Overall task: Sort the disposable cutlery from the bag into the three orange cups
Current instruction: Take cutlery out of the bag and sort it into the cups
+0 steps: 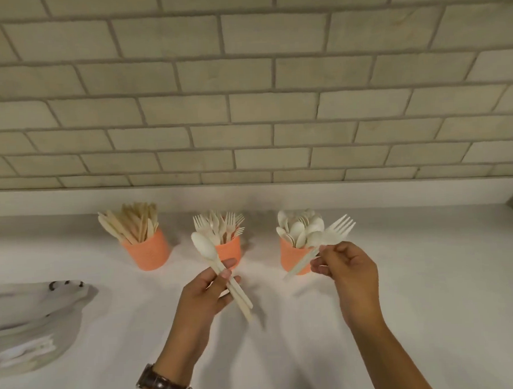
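The left cup is holding tan knives, the middle cup white forks, the right cup white spoons; all three are orange. The left hand is gripping two pale pieces, one a spoon. The right hand is pinching one fork before the right cup.

Matt wooden knives, textured orange cups

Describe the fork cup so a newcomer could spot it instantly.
Below the tiled wall, three orange cups stand in a row on the white counter. The fork cup is the middle one, bristling with tines; the left cup holds knives, the right cup spoons.
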